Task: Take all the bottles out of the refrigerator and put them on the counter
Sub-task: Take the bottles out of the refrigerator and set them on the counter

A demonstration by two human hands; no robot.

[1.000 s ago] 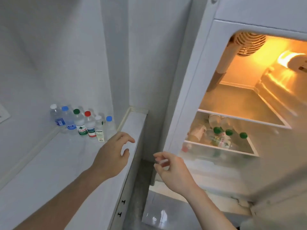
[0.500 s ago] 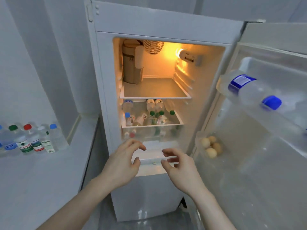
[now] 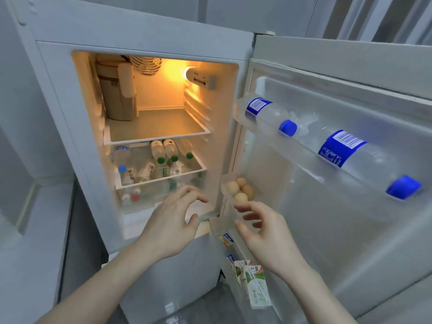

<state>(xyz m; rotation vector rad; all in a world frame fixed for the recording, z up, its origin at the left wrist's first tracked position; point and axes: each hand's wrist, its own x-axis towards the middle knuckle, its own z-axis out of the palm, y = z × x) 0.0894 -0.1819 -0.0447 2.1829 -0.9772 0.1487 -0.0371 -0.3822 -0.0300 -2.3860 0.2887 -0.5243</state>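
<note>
The white refrigerator [image 3: 140, 29] stands open with its lamp lit. Several small bottles with green caps [image 3: 163, 152] and one with a blue cap [image 3: 124, 174] lie on the middle shelf, and more bottles [image 3: 134, 196] show dimly in the drawer below. Two large clear bottles with blue caps lie in the door's top rack, one nearer the hinge [image 3: 264, 113], one further out [image 3: 360, 160]. My left hand [image 3: 173, 220] hovers in front of the drawer, fingers loosely spread, holding nothing. My right hand [image 3: 261, 228] is beside it near the door's edge, also holding nothing.
Eggs [image 3: 240, 189] sit in a small door tray. Cartons [image 3: 252, 286] stand in the lower door rack. The top shelf [image 3: 154, 125] holds a tall box at its back. The counter [image 3: 42, 206] lies at the far left, a gap between it and the fridge.
The view has swung right from the counter to the fridge and moved closer. Both hands have moved forward towards the lower shelf and drawer. The bottles on the counter have left the view.
</note>
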